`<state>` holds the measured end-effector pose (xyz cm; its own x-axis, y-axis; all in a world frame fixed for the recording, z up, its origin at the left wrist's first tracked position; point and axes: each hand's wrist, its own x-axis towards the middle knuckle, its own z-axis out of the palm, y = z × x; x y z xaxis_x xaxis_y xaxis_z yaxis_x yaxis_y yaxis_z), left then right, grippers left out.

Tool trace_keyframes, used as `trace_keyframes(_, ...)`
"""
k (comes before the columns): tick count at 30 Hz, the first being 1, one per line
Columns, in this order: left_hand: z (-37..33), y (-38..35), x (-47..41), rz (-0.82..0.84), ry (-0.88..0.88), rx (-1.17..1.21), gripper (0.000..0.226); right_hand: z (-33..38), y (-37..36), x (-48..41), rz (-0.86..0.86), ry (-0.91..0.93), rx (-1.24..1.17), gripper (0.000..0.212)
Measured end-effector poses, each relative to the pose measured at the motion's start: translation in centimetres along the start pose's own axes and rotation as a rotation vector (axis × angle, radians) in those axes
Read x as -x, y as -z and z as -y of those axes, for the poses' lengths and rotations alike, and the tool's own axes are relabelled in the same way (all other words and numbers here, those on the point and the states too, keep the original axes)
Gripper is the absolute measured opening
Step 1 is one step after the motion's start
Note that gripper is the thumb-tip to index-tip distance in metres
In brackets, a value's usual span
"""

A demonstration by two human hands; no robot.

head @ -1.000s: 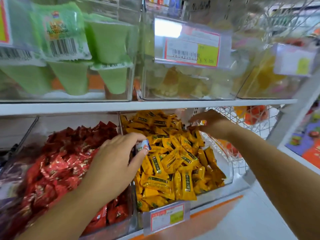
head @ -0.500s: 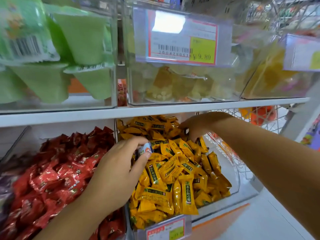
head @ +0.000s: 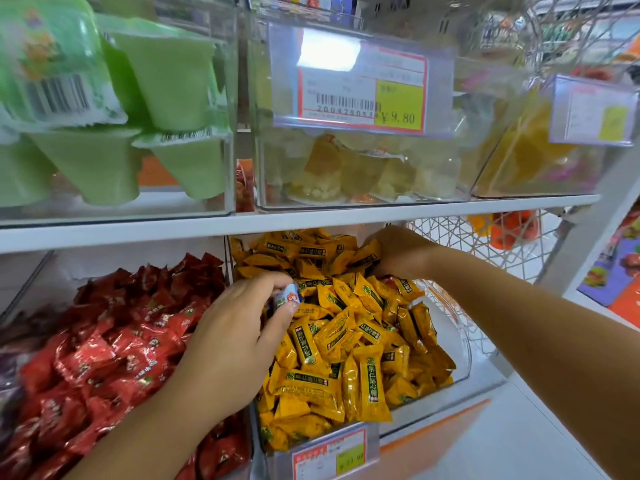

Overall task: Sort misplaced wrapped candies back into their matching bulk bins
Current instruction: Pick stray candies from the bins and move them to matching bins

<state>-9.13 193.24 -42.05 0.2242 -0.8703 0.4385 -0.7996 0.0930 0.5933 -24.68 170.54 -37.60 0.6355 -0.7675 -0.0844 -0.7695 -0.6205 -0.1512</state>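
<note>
left hand pinches a small white candy between thumb and forefinger over the yellow bin. right hand digs at the bin's back, fingers hidden, so i cannot tell its grip. candy likely light, crinkly, slippery: pinch its middle.

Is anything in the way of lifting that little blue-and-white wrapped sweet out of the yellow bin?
Nothing visible: the left hand pinches the small blue-and-white wrapped candy above the yellow wrapped candies, well below the white shelf.

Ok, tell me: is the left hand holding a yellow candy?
No, the left hand pinches a blue-and-white candy over the yellow candies.
</note>
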Motion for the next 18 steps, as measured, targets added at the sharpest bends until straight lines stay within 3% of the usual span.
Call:
trace_keyframes(4,0.0,-0.3,-0.1,-0.006,0.008,-0.004,0.019,-0.7,0.8,1.7,-0.16,-0.021,-0.391,0.026)
trace_keyframes(8,0.0,-0.4,-0.1,-0.039,0.017,-0.004,0.028,0.3,1.7,2.7,-0.189,0.015,-0.753,0.028)
trace_keyframes(11,0.0,-0.3,0.0,-0.056,0.032,0.005,0.03,2.0,2.3,3.6,-0.215,0.041,-0.756,0.017)
trace_keyframes(14,-0.1,-0.1,0.0,-0.101,0.022,0.011,0.029,4.0,1.6,4.5,-0.208,0.055,-0.862,0.029)
trace_keyframes(18,-0.2,0.3,0.1,-0.171,0.031,-0.008,0.026,5.9,-0.5,5.7,-0.212,0.139,-0.815,0.034)
